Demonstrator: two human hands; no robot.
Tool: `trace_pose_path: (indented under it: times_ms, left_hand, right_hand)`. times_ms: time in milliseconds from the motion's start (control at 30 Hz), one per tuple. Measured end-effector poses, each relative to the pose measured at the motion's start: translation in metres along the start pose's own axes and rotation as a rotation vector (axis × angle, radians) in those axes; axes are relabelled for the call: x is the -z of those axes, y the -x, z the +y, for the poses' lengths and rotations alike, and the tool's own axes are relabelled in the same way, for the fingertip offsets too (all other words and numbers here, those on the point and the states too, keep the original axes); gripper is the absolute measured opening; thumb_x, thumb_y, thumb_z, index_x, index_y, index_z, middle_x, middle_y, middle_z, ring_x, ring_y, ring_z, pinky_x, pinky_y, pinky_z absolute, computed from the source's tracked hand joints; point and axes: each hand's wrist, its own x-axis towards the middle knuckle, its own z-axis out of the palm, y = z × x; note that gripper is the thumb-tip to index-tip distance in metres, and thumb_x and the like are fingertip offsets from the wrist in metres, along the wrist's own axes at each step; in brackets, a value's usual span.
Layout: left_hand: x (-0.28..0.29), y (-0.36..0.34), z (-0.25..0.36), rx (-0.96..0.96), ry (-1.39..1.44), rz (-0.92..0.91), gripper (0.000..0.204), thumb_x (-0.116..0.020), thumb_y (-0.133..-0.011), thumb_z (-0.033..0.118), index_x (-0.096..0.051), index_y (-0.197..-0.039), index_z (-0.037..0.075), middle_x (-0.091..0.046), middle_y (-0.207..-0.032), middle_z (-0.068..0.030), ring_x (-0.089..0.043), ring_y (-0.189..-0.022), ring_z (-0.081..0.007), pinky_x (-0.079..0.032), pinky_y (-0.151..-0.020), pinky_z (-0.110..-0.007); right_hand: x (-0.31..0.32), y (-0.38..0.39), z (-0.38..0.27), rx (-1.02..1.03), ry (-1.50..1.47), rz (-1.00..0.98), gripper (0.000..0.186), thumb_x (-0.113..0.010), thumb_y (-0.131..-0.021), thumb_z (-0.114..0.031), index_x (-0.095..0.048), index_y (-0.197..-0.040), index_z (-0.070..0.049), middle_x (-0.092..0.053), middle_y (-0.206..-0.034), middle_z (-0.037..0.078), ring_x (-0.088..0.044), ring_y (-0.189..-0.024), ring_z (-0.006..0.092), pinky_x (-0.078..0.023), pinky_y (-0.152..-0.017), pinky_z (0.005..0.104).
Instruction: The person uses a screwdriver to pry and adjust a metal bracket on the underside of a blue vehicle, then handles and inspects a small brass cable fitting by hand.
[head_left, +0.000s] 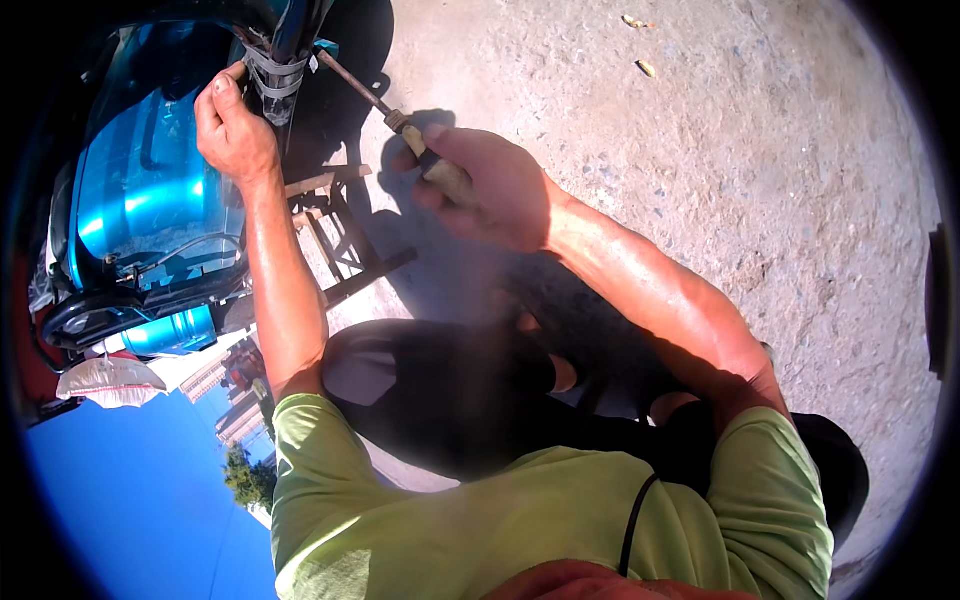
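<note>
- Right hand [497, 190], at 12 o'clock: fist closed round the wooden handle of a tool [397, 121]. Its thin metal rod aims at about 10 to 11 o'clock, with the end close to a black part [277, 88] wrapped in grey bands.
- Left hand [240, 130], at 10 o'clock: fingers curled, right beside that part. Can't tell if it's touching it or pinching something, fingertips are mostly hidden.
- Blue panel [150, 165], from 9 to 10 o'clock: super shiny, patchy glare. Can't make out whether it's got a label or lettering.
- White bag [112, 383], just below 9 o'clock: too small to read anything off it.
- Rack [340, 225], near 10 o'clock, looks like a metal frame, partly behind the left forearm.
- Rough concrete [740, 150] from 12 to 4 o'clock, a couple of leaf-like scraps [645, 68] near 1.
- Tree [247, 475] at 8 o'clock, blue sky beside it.
- Green shirt [560, 510] at 6 o'clock.
</note>
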Motion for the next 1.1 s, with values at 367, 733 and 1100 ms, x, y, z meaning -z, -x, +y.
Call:
trace_pose_path:
  times_ms: [367,733,1100]
  left_hand:
    - [0.002,0.006,0.001,-0.095,-0.069,-0.016,0.03,-0.055,-0.101,0.025,-0.072,-0.104,0.001,-0.073,-0.104,-0.0078,-0.065,-0.098,-0.0155,-0.049,-0.089,-0.028]
    - [0.015,0.068,0.092,-0.041,0.099,-0.451,0.019,-0.063,-0.095,0.015,-0.068,-0.086,-0.001,-0.063,-0.078,-0.0117,-0.06,-0.069,-0.0198,-0.046,-0.063,-0.032]
    - [-0.022,0.087,0.087,0.811,0.926,-0.784,0.049,-0.047,-0.102,0.045,-0.066,-0.09,0.001,-0.068,-0.092,-0.009,-0.06,-0.088,-0.0164,-0.048,-0.08,-0.031]
  right_hand:
    - [-0.044,0.004,0.019,0.437,0.73,0.611,0.032,-0.058,-0.097,-0.03,-0.065,-0.099,0.001,-0.065,-0.07,0.012,-0.061,-0.061,0.0198,-0.05,-0.062,0.0338]
    - [-0.049,-0.003,0.016,0.316,0.439,0.594,0.026,-0.051,-0.098,-0.023,-0.064,-0.104,-0.001,-0.06,-0.071,0.006,-0.047,-0.05,0.0094,-0.036,-0.045,0.0237]
    - [-0.037,-0.001,0.021,0.249,0.074,0.331,0.038,-0.048,-0.098,-0.036,-0.057,-0.118,-0.005,-0.058,-0.08,0.004,-0.045,-0.052,0.0127,-0.036,-0.049,0.025]
